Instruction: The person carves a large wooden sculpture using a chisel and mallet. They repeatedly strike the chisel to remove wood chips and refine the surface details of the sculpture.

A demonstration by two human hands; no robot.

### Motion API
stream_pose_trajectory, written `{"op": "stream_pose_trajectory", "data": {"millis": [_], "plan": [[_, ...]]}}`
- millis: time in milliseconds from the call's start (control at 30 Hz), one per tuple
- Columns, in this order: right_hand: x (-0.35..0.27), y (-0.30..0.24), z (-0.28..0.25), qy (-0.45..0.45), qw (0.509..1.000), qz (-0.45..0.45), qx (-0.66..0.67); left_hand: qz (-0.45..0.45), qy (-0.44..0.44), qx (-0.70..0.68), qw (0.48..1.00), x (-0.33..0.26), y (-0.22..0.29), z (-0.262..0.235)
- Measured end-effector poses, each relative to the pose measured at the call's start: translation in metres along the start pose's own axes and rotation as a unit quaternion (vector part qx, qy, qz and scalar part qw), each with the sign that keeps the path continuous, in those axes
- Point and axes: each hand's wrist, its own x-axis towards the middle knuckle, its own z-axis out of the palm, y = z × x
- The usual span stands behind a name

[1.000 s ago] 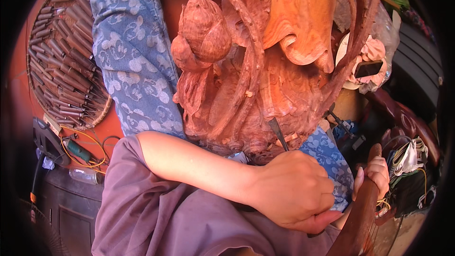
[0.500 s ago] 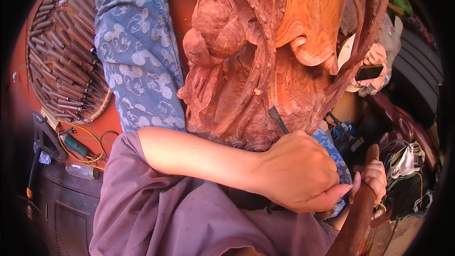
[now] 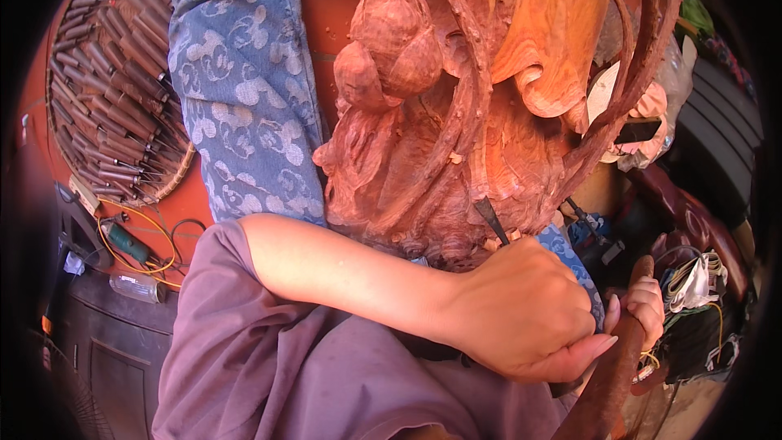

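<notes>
A reddish-brown wood carving (image 3: 423,171) stands in front of me, with a carved lotus bud (image 3: 394,33), curling stems and a smooth orange-toned drape. My left arm reaches across from the left, and my left hand (image 3: 529,310) is closed in a fist around a chisel (image 3: 490,218). The dark blade points up and left against the carving's lower part; its handle is hidden in the fist. At the lower right, my right hand (image 3: 645,311) wraps round the narrow end of a brown wooden mallet (image 3: 607,391). The mallet's thick end runs down toward the lower edge. Light wood chips (image 3: 493,244) lie beside the blade.
A round woven tray (image 3: 181,178) full of wood-handled carving tools sits at the left on red tiles. Below it are a green power tool (image 3: 126,240) with a yellow cord and a clear bottle (image 3: 137,288). Bundled cords and cloth (image 3: 696,281) lie far right.
The carving has shifted slightly right in view. My left hand and the chisel have moved a little right and down, and pale chips now show beside the blade. My right hand keeps its grip.
</notes>
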Motion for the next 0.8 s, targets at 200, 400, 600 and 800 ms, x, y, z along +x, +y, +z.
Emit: {"op": "stream_pose_trajectory", "data": {"millis": [200, 400, 600, 800], "plan": [[0.0, -0.005, 0.008, 0.046, 0.999, 0.009, -0.015, -0.002, -0.028, 0.011, 1.0, -0.001, -0.002, -0.002], [-0.015, 0.001, 0.003, 0.051, 0.999, 0.017, 0.007, 0.005, -0.035, 0.024, 0.999, -0.002, -0.004, 0.001], [0.0, -0.007, 0.016, 0.055, 0.994, 0.012, -0.098, 0.005, -0.054, 0.048, 0.997, -0.006, -0.006, 0.002], [-0.004, -0.004, 0.025, 0.086, 0.984, 0.007, -0.153, 0.014, -0.07, 0.052, 0.996, -0.006, -0.008, 0.001]]}}
